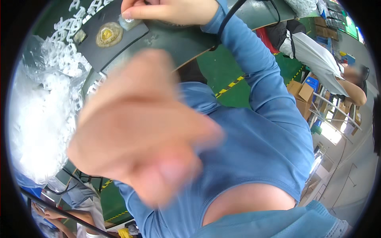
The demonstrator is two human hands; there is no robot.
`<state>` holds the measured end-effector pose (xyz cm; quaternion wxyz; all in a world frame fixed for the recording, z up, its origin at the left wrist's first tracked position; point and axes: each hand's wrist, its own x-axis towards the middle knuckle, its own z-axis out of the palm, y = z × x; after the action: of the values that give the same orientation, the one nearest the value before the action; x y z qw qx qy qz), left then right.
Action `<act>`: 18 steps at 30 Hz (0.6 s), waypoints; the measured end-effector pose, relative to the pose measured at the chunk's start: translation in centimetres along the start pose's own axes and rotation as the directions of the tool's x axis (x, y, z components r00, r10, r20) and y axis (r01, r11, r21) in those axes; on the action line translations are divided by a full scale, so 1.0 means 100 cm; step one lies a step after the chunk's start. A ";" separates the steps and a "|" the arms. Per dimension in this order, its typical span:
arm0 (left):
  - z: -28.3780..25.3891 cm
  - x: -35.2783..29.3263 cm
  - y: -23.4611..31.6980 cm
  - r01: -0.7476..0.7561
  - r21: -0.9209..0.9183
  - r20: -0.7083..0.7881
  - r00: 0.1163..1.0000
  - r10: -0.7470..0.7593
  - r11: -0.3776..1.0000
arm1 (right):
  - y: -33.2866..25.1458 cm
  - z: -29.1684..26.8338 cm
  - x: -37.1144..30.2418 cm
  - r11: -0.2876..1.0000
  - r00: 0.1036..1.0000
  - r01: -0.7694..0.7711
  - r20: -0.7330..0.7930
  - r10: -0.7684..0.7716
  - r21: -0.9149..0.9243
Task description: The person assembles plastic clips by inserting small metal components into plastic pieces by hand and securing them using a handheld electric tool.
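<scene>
A small pale, translucent piece (130,24) is under the thumb of my right hand (174,12), by the right corner of the dark mat (129,39). My thumb is bent in and touches it, but the other fingertips are partly cut off, so I can't tell whether I'm gripping it. I'd judge the step in hand as handling this piece; the next move calls for a light, sure pinch and a clear view. My left hand (135,119) is a big soft blur close to the camera, its fingers too smeared to read as closed or spread.

Further along the flat, matt mat sits a round tan lump (108,35), rough-rimmed with a glossy yellow middle. At the mat's left edge is a small squarish piece (79,37). Beyond lie jagged white plastic parts (71,25), then a crinkled clear bag (27,119) bulging with white.
</scene>
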<state>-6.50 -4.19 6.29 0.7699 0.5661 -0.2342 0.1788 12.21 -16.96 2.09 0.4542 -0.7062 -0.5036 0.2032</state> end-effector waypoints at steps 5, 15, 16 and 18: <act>-0.068 0.034 0.014 0.307 0.814 -0.158 0.934 -0.321 0.493 | 0.028 -0.010 -0.006 0.999 1.000 -0.014 -0.023 0.016 0.051; -0.197 0.086 -0.099 -0.151 0.987 0.133 0.955 -0.264 -0.049 | 0.009 0.004 -0.011 0.941 0.999 0.042 -0.017 -0.051 -0.336; -0.195 0.089 -0.099 -0.157 0.986 0.140 0.954 -0.265 -0.046 | 0.006 0.006 -0.014 0.924 0.998 0.041 -0.023 -0.054 -0.380; -0.195 0.093 -0.097 -0.159 0.982 0.118 0.936 -0.331 -0.102 | 0.006 0.008 -0.014 0.913 0.996 0.043 -0.049 -0.069 -0.405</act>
<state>9.46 11.64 -0.99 0.0542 0.9819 -0.1101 0.1443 11.39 -17.97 0.93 0.3197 -0.7760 -0.5404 0.0600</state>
